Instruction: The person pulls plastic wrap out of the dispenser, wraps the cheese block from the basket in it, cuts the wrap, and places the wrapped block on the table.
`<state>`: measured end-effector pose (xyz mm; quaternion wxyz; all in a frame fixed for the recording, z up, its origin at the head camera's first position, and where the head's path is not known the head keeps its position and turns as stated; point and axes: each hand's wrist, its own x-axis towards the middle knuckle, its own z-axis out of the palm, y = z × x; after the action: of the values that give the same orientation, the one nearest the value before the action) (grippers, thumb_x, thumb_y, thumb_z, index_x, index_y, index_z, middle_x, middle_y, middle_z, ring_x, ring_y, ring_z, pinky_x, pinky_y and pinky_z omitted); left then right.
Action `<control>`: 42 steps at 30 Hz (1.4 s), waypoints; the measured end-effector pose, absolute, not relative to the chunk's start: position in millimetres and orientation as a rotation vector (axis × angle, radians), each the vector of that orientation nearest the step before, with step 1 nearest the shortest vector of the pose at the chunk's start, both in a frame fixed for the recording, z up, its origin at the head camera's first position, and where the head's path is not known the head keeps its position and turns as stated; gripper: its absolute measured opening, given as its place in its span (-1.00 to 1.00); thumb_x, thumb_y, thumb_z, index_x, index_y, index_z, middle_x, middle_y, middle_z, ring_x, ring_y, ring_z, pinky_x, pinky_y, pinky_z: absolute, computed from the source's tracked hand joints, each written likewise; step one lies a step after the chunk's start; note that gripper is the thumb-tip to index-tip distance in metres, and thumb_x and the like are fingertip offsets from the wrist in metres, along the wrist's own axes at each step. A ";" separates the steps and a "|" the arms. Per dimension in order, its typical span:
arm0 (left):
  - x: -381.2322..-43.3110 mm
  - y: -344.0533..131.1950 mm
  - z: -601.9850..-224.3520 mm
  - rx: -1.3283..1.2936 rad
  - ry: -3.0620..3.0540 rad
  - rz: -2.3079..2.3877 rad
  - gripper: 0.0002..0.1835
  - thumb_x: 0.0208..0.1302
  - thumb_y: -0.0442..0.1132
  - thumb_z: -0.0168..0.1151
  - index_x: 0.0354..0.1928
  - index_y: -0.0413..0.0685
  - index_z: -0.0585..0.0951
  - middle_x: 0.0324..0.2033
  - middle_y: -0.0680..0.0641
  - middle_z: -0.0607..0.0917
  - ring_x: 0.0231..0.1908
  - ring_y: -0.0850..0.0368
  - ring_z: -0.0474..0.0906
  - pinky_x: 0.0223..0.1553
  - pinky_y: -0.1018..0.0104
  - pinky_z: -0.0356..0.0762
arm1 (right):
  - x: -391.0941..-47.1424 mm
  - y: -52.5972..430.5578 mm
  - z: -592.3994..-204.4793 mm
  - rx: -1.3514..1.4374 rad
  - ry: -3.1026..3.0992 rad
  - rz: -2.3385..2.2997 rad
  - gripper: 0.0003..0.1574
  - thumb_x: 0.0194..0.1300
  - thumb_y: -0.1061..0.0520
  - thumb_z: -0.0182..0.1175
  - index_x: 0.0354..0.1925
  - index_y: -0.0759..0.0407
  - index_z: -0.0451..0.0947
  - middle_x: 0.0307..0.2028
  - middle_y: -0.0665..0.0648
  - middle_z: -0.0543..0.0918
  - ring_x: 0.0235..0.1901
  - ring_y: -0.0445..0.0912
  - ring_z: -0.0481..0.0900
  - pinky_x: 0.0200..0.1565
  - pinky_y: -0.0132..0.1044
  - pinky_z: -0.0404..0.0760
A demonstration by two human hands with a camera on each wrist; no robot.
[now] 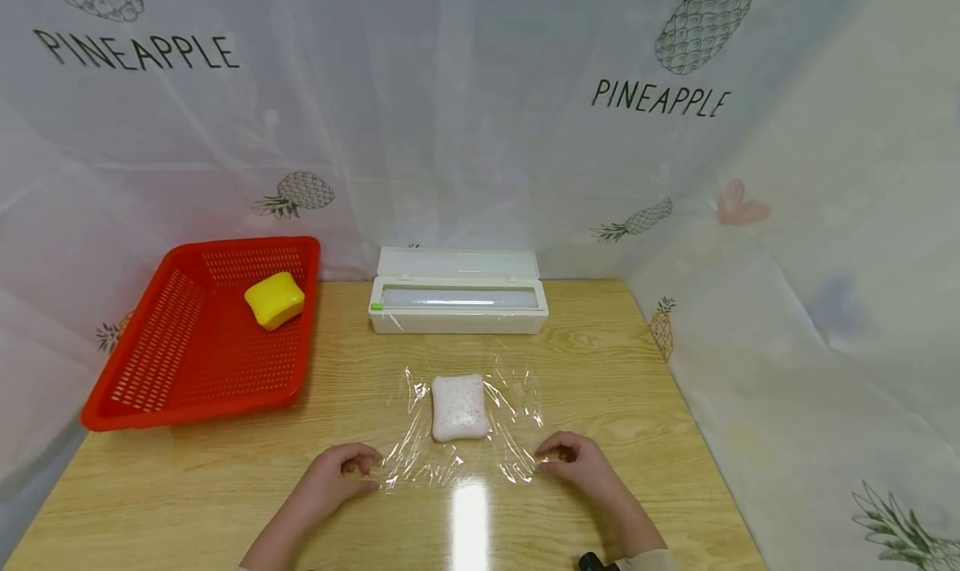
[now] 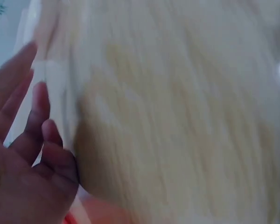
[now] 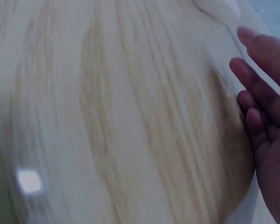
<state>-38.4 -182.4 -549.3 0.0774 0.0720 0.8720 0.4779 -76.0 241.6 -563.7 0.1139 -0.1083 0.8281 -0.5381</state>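
Note:
A square, pillow-shaped whitish block (image 1: 460,408) with fine speckles sits on a sheet of clear cling film (image 1: 420,463) on the wooden table. My left hand (image 1: 335,477) is at the film's near left corner, thumb and fingers apart. At the near right corner is my right hand (image 1: 582,467), fingertips right at the film's edge. The left wrist view shows the left fingers (image 2: 40,105) loosely bent with gaps between them. In the right wrist view, the right fingers (image 3: 259,93) are also relaxed and spread a little.
Behind the film stands a white cling film dispenser (image 1: 459,319), its lid raised and a roll inside. A red plastic basket (image 1: 202,388) at the left holds a yellow block (image 1: 275,300). Pineapple-printed cloth (image 1: 465,137) hangs behind and beside the table.

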 end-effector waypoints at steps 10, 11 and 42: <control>-38.5 -188.8 -549.0 0.454 2.715 1.172 -0.52 -0.28 -0.30 0.63 -0.24 0.15 0.62 -0.42 0.23 0.46 -0.25 0.21 0.30 -0.19 0.26 0.33 | -79.0 252.7 -564.0 -0.793 2.481 -1.369 -0.69 -0.01 0.00 0.50 -0.25 -0.02 0.66 -0.14 -0.03 0.65 -0.07 -0.11 0.48 0.07 -0.29 0.35; -38.9 -188.8 -549.1 0.451 2.719 1.163 -0.54 -0.27 -0.31 0.62 -0.27 0.17 0.62 -0.42 0.23 0.46 -0.25 0.21 0.30 -0.19 0.26 0.33 | -78.9 252.6 -563.8 -0.825 2.495 -1.353 -0.68 -0.01 0.00 0.51 -0.25 -0.03 0.66 -0.14 -0.03 0.65 -0.07 -0.10 0.47 0.08 -0.28 0.35; -41.0 -181.0 -548.6 0.378 2.793 1.101 -0.78 -0.10 -0.31 0.55 -0.56 0.21 0.68 -0.53 0.26 0.46 -0.38 0.29 0.30 -0.33 0.35 0.34 | -69.9 266.6 -566.4 -0.907 2.587 -1.240 -0.90 0.09 0.11 0.45 -0.36 -0.10 0.75 -0.02 -0.01 0.61 0.04 -0.08 0.42 0.08 -0.30 0.44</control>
<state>-41.0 -181.0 -548.6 0.0577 0.1246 0.9216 0.3631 -69.9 266.6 -566.4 0.0665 -0.3007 0.8579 -0.4113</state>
